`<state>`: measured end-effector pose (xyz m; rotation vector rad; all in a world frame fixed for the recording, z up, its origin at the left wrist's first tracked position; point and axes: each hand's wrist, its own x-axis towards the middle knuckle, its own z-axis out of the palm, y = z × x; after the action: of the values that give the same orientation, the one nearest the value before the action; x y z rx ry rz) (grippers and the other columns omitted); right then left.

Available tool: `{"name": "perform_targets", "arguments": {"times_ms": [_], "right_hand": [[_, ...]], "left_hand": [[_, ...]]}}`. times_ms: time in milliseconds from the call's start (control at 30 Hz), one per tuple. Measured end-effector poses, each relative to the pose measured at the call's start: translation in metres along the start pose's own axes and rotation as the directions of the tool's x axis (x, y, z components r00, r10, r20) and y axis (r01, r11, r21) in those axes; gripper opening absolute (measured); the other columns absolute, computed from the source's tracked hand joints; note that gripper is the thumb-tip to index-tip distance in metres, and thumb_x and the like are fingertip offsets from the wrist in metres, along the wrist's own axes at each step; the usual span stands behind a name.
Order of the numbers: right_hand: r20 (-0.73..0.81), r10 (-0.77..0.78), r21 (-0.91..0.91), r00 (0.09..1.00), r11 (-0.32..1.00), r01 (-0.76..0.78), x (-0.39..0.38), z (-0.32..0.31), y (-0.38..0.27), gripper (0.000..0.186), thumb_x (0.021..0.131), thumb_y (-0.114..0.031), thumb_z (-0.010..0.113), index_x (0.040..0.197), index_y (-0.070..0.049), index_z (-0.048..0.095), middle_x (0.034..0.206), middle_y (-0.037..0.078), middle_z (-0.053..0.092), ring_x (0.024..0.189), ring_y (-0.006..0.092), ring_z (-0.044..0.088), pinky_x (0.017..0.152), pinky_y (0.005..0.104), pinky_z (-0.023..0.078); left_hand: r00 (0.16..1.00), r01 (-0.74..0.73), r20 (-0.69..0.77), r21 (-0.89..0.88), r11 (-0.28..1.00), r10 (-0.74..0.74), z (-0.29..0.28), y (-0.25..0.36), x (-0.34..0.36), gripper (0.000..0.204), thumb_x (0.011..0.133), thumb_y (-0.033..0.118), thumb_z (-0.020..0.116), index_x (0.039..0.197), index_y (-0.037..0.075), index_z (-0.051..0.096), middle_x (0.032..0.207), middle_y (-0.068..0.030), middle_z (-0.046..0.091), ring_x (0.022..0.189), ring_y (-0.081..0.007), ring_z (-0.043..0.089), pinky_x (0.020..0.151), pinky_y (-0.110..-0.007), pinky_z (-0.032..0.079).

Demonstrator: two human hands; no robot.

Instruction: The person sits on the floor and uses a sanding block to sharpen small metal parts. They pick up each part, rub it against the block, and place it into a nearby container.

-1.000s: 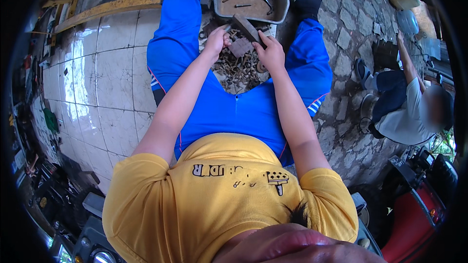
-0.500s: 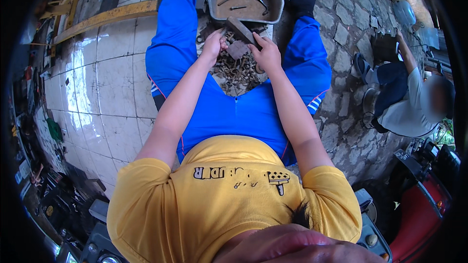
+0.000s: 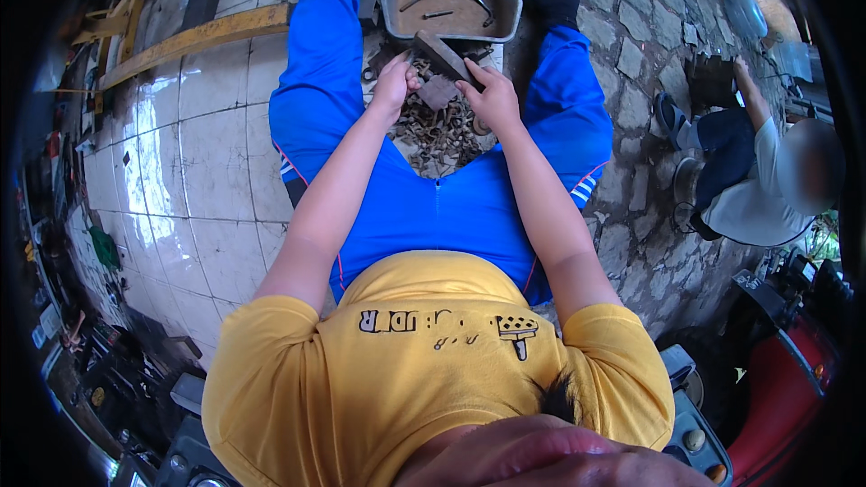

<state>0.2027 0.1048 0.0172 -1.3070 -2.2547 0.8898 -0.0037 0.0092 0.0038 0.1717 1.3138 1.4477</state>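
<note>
My right hand (image 3: 492, 97) is closed on the near end of a dark grey rectangular block (image 3: 441, 54), which slants away to the far left. Fingers curled, my left hand (image 3: 392, 87) grips a small thin grey piece (image 3: 411, 58) beside the block's far end. Its kind is too small to make out. Below the two hands lies a heap of small brownish metal parts (image 3: 437, 140), with a flat greyish-pink piece (image 3: 439, 91) on top. Just beyond the block stands a grey plastic tub (image 3: 390, 0) holding an L-shaped tool (image 3: 413, 3), a short rod (image 3: 438, 14) and a curved tool (image 3: 480, 7).
My blue-trousered legs (image 3: 316, 81) spread either side of the heap. A yellow wooden frame (image 3: 203, 39) stands on white tiles at the left. Stone paving (image 3: 631, 117) runs along the right, where another person (image 3: 753, 180) sits. A red motorbike-like body (image 3: 780, 397) is at lower right.
Both hands keep almost the same place and grip, with the block shifted very slightly. The whole view has moved a little. The other person's arm looks little changed.
</note>
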Motion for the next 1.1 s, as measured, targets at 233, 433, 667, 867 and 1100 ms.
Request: {"name": "perform_targets", "arguments": {"times_ms": [233,433,667,867,1100], "right_hand": [[0.131,0.121,0.353,0.984,0.922,-0.160,0.005,-0.002,0.005,0.054,0.091,-0.029,0.082,0.140,-0.010,0.069,0.101,0.018,0.078,0.092,0.0263,0.077,0.084,0.0383,0.057],[0.123,0.128,0.127,0.984,0.981,-0.144,0.007,-0.007,-0.004,0.056,0.091,-0.032,0.083,0.140,-0.011,0.069,0.107,0.018,0.077,0.097,0.0277,0.075,0.087,0.0366,0.056],[0.005,0.140,-0.025,0.990,0.990,-0.139,0.007,-0.001,0.013,0.053,0.090,-0.034,0.082,0.138,-0.014,0.071,0.105,0.018,0.074,0.097,0.0366,0.072,0.085,0.0421,0.056],[0.126,0.139,-0.151,0.982,0.981,-0.119,0.004,-0.005,0.010,0.054,0.092,-0.041,0.077,0.140,-0.019,0.070,0.111,0.018,0.073,0.103,0.0379,0.071,0.091,0.0462,0.056],[0.081,0.041,-0.023,0.996,0.999,-0.039,0.005,-0.006,0.006,0.051,0.094,-0.041,0.073,0.140,-0.019,0.070,0.110,0.016,0.073,0.107,0.0373,0.070,0.091,0.0487,0.056]], "left_hand": [[0.999,0.001,0.043,-0.015,1.000,0.000,-0.005,-0.004,0.007,0.054,0.106,0.012,0.041,0.159,0.001,0.044,0.074,0.0074,0.048,0.066,-0.0056,0.052,0.072,-0.026,0.053],[1.000,0.020,0.008,-0.008,1.000,-0.020,-0.005,-0.002,0.005,0.054,0.105,0.012,0.041,0.158,0.003,0.045,0.073,0.0067,0.046,0.065,-0.0070,0.049,0.072,-0.028,0.053],[1.000,0.011,0.005,0.008,1.000,-0.011,-0.004,0.000,0.007,0.053,0.106,0.012,0.039,0.157,0.001,0.045,0.072,0.0049,0.047,0.064,-0.0085,0.050,0.067,-0.028,0.052],[0.999,0.021,0.030,0.002,1.000,-0.022,-0.004,0.003,0.004,0.052,0.106,0.013,0.038,0.156,0.002,0.048,0.072,0.0053,0.047,0.063,-0.0075,0.050,0.070,-0.029,0.055],[0.999,0.046,0.029,-0.011,0.999,-0.046,-0.008,0.000,0.007,0.050,0.106,0.012,0.039,0.154,0.003,0.051,0.074,0.0053,0.047,0.064,-0.0063,0.049,0.072,-0.030,0.057]]}}
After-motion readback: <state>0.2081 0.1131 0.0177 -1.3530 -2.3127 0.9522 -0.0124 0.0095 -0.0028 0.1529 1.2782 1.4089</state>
